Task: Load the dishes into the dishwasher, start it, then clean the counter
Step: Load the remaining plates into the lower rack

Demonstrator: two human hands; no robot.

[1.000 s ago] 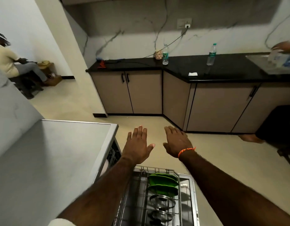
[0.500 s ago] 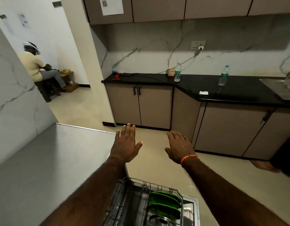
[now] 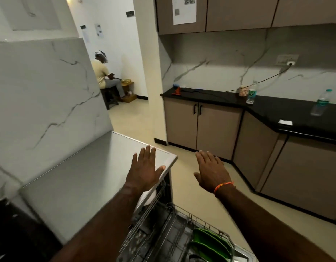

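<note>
The dishwasher [image 3: 84,176] stands at the lower left with a flat grey top. Its lower rack [image 3: 169,235] is pulled out and holds green plates [image 3: 208,244] standing on edge. A white dish [image 3: 149,197] shows in the upper rack under the top's edge. My left hand [image 3: 144,169] is stretched out flat, fingers straight, over the front corner of the dishwasher top. My right hand [image 3: 210,169], with an orange band at the wrist, is held out flat over the floor, holding nothing.
A black L-shaped counter [image 3: 276,112] on brown cabinets runs along the far wall, with two water bottles [image 3: 251,94], a patterned cup [image 3: 242,91], a white cloth [image 3: 285,122] and a cable. A seated person [image 3: 105,76] is in the far room. A marble wall [image 3: 40,95] is on the left.
My view has swung up and to the left. Both hands stay flat and outstretched; the left one now sits over the dishwasher top's corner instead of the rack.
</note>
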